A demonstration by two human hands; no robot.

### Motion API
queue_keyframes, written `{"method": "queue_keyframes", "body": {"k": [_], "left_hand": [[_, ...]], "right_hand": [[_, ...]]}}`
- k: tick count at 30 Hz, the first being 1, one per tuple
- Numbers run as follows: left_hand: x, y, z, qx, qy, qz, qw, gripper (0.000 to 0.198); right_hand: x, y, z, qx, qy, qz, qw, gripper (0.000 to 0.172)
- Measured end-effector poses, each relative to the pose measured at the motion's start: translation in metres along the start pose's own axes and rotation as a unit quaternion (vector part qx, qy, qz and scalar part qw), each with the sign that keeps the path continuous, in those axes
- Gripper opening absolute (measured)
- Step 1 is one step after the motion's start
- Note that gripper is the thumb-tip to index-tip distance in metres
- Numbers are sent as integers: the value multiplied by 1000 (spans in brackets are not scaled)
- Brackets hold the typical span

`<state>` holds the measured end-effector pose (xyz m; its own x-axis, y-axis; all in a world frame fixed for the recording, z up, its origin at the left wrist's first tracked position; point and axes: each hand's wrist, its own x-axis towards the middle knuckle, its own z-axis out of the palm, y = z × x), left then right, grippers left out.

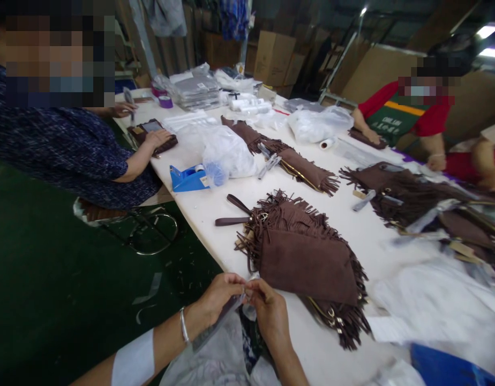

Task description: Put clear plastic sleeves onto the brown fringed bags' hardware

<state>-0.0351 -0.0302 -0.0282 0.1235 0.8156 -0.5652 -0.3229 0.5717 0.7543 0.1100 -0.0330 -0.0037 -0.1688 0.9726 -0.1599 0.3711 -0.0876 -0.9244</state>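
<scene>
Close to the table's near edge, my left hand (223,294) and my right hand (268,311) meet with their fingers pinched. Between the fingertips is a bit of clear plastic wrapping (249,311); its exact shape is partly hidden. A greyish plastic-covered strip (217,326) runs down under my left hand toward my lap. Just beyond my hands lies a brown fringed bag (307,262), with a wrist strap (231,221) at its far left and a gold zip (322,310) along its near side. My hands are apart from the main body of the bag.
More brown fringed bags (304,166) lie across the white table (199,214). A blue tape dispenser (189,178) stands beside crumpled plastic (231,153). One person (66,155) works at the left, another (404,115) across the table. A stool (151,230) stands at left.
</scene>
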Motion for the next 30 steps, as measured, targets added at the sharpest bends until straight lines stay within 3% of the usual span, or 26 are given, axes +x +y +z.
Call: {"method": "queue_keyframes", "body": {"k": [13,20,30], "left_hand": [[-8,7,6,18,9,34,999,11],[-10,7,11,20,7,61,998,11],[-10,0,-2,51,-23,52,997,15]], "right_hand": [[-3,-6,0,-89,28,-37,995,22],[-3,-3,2,-98,34,-16,994,23],[-3,-5,2,-165,33,-26,985,23]]}}
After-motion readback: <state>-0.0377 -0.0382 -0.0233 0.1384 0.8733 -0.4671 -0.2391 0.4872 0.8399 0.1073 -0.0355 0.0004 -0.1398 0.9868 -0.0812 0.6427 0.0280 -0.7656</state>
